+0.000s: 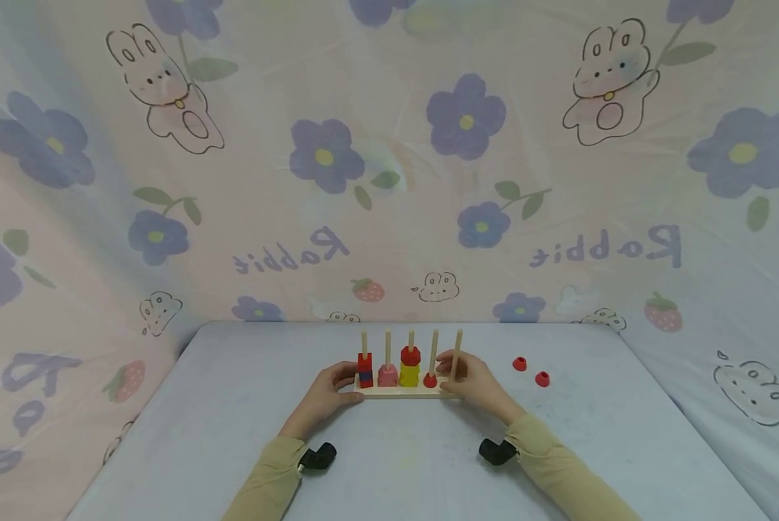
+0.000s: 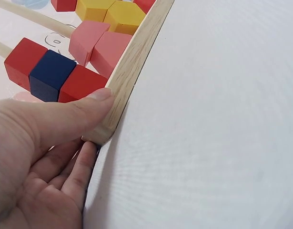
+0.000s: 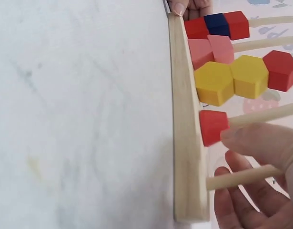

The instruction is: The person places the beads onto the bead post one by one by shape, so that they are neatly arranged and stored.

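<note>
A wooden peg board (image 1: 396, 394) with upright pegs stands on the table. My left hand (image 1: 329, 391) grips its left end, thumb (image 2: 96, 102) on the board's edge and fingertips at the end. Beside that thumb, red blocks (image 2: 26, 62) with a dark blue block (image 2: 53, 71) between them sit on the first peg. Pink blocks (image 3: 210, 50) are on the second; yellow hexagonal blocks (image 3: 214, 83) topped by a red one (image 3: 280, 70) fill the third. My right hand (image 1: 470, 378) is around the bare fifth peg, its thumb touching a red block (image 3: 214, 128) low on the fourth.
Two loose red pieces (image 1: 520, 364) lie on the white table (image 1: 402, 456) to the right of the board. A patterned cloth (image 1: 389, 217) hangs behind and at both sides. Each wrist carries a black camera (image 1: 497, 451).
</note>
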`<state>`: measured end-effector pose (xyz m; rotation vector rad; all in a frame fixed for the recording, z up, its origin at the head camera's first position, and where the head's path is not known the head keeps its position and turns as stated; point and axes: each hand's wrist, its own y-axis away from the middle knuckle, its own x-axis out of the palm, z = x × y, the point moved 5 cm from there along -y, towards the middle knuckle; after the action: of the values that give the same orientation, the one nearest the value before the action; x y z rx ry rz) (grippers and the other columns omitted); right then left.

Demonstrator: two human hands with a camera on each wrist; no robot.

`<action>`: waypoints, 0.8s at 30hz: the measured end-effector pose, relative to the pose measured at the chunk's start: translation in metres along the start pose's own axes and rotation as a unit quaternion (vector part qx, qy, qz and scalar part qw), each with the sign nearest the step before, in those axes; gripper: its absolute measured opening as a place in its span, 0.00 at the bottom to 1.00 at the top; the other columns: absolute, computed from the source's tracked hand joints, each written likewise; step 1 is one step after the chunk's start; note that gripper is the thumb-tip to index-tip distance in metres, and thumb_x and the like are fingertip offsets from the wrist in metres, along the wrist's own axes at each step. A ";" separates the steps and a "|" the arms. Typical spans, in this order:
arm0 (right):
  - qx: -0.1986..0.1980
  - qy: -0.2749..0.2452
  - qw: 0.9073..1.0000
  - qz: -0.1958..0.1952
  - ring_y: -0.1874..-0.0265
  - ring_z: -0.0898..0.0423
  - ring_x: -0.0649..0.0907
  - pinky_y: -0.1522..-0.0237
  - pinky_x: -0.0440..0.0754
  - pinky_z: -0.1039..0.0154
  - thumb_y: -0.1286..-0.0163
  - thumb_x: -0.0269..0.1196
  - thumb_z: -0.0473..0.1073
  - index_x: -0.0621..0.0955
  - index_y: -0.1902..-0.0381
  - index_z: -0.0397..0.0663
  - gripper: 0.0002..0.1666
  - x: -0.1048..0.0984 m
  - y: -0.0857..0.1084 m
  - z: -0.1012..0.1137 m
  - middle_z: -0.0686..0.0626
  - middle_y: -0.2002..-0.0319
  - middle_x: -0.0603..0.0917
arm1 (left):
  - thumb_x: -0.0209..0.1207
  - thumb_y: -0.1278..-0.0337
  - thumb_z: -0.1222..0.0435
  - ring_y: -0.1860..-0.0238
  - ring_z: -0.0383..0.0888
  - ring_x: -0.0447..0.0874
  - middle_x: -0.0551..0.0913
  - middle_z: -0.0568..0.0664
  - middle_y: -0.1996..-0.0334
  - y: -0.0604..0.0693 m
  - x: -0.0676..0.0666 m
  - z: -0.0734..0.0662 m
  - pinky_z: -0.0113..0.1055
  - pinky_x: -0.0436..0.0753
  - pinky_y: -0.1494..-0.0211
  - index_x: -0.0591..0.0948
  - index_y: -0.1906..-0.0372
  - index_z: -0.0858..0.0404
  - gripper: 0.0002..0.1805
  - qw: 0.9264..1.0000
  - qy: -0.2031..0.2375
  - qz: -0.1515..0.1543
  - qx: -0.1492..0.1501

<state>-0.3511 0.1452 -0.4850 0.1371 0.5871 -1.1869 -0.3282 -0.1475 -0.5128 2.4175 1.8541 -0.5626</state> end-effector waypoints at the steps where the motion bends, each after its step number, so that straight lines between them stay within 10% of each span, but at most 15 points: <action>1: -0.005 0.000 1.000 -0.001 0.58 0.50 0.81 0.52 0.82 0.55 0.44 0.70 0.31 0.76 0.48 0.38 0.25 -0.002 0.002 0.002 0.46 0.59 0.83 | 0.67 0.52 0.77 0.42 0.58 0.74 0.73 0.64 0.41 0.000 0.000 0.000 0.47 0.74 0.39 0.70 0.39 0.71 0.32 1.000 -0.002 0.001 0.003; 14: -0.076 0.035 0.995 -0.052 0.50 0.41 0.79 0.49 0.78 0.46 0.44 0.70 0.31 0.73 0.41 0.39 0.32 -0.064 0.036 0.012 0.39 0.50 0.81 | 0.68 0.53 0.76 0.41 0.57 0.73 0.73 0.63 0.41 0.001 -0.002 -0.007 0.46 0.73 0.38 0.71 0.40 0.70 0.32 1.000 0.013 0.002 -0.001; 24: -0.032 0.123 0.987 -0.102 0.50 0.39 0.78 0.49 0.78 0.46 0.42 0.69 0.32 0.72 0.40 0.39 0.31 -0.124 0.063 -0.011 0.39 0.50 0.80 | 0.69 0.53 0.74 0.42 0.56 0.74 0.73 0.63 0.41 -0.001 -0.001 -0.002 0.43 0.75 0.39 0.71 0.39 0.70 0.32 1.000 0.009 0.005 0.005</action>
<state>-0.3290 0.2772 -0.4448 0.1731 0.8714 -1.3589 -0.3292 -0.1477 -0.5105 2.4440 1.8505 -0.5511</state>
